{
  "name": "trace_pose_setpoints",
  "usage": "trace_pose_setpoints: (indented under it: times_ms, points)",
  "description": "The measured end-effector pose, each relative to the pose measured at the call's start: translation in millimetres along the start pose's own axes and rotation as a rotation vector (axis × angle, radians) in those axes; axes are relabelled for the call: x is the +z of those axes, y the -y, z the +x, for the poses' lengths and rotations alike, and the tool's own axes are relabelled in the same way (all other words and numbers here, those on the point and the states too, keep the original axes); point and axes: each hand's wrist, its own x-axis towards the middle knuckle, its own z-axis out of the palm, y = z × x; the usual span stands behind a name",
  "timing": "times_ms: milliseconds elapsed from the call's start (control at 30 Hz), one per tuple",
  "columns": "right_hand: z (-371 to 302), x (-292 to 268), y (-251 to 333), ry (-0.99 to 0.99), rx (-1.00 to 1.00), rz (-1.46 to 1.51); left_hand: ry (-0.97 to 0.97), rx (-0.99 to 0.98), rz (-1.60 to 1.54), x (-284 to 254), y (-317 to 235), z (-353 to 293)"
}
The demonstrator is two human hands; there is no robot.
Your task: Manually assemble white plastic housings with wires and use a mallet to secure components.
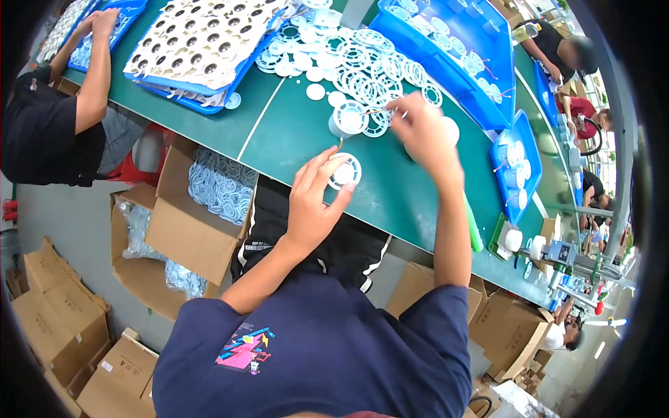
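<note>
On the green table, the fingers and thumb of my left hand [311,202] close around a white round plastic part [344,173] with a ringed face. Just beyond it stands a white cup-shaped housing [348,120] with a round cap inside. A thin wire [375,111] runs from that housing toward the fingertips of my right hand [424,131]. Motion smears the right fingers, so their grip on the wire is unclear. Behind the right hand, a white round piece [450,131] is partly hidden. A pile of pale slotted rings [369,76] and small discs [316,92] lies farther back.
A white moulded tray [202,42] with dark-centred holes sits at back left. Blue bins [498,104] and a blue tray [533,150] of white parts stand at right, near a green tube [474,226]. Cardboard boxes [188,230] stand below the table. Co-workers sit left and right.
</note>
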Motion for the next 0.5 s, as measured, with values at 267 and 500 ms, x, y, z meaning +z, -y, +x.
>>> trace_pose_setpoints:
  times_ms: [267, 500]
  points:
    - [-64.2, 44.6, 13.5, -0.138, 0.005, -0.133, 0.036, 0.002, 0.099, -0.4, -5.1, -3.8]
    - [-149.1, 18.7, 26.6, -0.329, 0.597, 0.472, 0.018, -0.087, 0.042, 3.7, -8.6, -6.2]
